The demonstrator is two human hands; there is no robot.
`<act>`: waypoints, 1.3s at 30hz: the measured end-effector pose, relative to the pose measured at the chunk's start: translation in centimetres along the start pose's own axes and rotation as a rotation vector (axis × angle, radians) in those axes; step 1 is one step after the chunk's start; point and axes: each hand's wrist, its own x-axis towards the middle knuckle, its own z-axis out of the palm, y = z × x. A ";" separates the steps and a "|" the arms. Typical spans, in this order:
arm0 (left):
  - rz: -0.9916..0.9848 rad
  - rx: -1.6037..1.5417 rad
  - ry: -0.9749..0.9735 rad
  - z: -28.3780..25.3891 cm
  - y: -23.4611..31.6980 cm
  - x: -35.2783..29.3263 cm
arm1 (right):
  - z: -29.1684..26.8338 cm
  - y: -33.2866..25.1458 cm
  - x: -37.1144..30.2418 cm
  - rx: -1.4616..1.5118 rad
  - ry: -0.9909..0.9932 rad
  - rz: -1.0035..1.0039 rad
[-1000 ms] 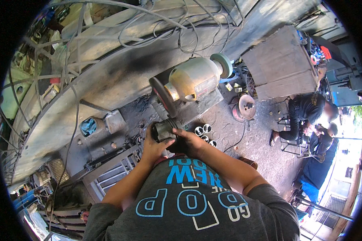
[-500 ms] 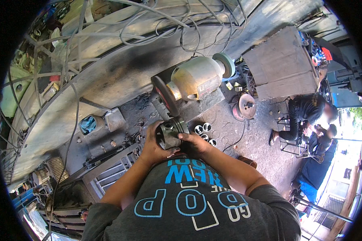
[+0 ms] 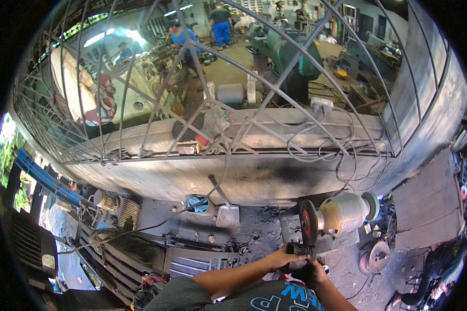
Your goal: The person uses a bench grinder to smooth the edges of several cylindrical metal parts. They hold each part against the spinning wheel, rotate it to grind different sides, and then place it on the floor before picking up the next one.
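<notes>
Both hands hold a dark metal piston (image 3: 298, 264), low in the view and right of the middle. My left hand (image 3: 279, 258) grips its left side, fingers curled round it. On the other side my right hand (image 3: 313, 272) closes on the piston, its fingers partly in shadow. Just beyond the hands is the dark wheel (image 3: 308, 223) of a bench grinder (image 3: 342, 214). The piston appears close to the wheel's near edge; whether they touch I cannot tell. A second, greenish wheel (image 3: 370, 206) sits at the grinder's right end.
A low wall (image 3: 233, 179) with a metal lattice (image 3: 228, 67) runs behind the grinder; people and machines are beyond it. A dustpan (image 3: 228, 216) and a box with blue cloth (image 3: 198, 204) stand left. A reel (image 3: 377, 256), cardboard (image 3: 425, 202) and a seated person (image 3: 433, 269) are right.
My view has swung up and left, so the lattice and the room beyond now show. Grinder and hands appear lower and farther right. The piston stays in both hands.
</notes>
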 end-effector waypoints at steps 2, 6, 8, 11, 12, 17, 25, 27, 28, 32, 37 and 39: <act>0.095 0.008 -0.070 0.0 -0.1 -0.1 | 0.3 0.0 -0.5 -0.019 -0.001 -0.014; 0.128 -0.077 -0.064 0.9 0.4 -0.9 | 0.7 -0.3 -1.2 -0.072 -0.078 -0.072; 0.039 -0.142 -0.065 1.0 1.1 -0.6 | 0.8 -0.5 -0.9 -0.037 -0.070 -0.057; -0.067 -0.312 -0.147 1.3 1.6 0.2 | 0.5 -1.2 -0.8 0.048 -0.136 0.034; -0.078 -0.379 -0.181 1.3 1.4 0.6 | 0.4 -1.2 -0.9 0.016 -0.085 -0.004; -0.070 -0.250 -0.126 1.4 -0.1 1.0 | 0.5 -1.3 -3.0 0.011 -0.095 -0.021; -0.370 -0.491 -0.098 1.9 1.0 -0.5 | -0.9 -0.6 0.0 0.117 -0.162 0.013; -0.148 -0.316 -0.059 1.7 0.8 0.0 | -1.9 0.2 -0.6 0.112 -0.137 -0.039; -0.092 -0.310 -0.003 2.3 0.5 -0.1 | -2.0 0.2 -0.7 0.069 -0.087 -0.014; -0.010 -0.422 0.074 2.5 0.0 0.4 | -0.9 -0.1 -1.1 0.062 -0.054 -0.027; -0.398 -0.624 -0.002 1.1 0.0 1.5 | 0.8 -1.3 -0.6 0.108 0.112 0.074; -0.402 -0.641 -0.032 0.9 -0.3 1.7 | 0.9 -1.4 -0.4 0.129 0.124 0.099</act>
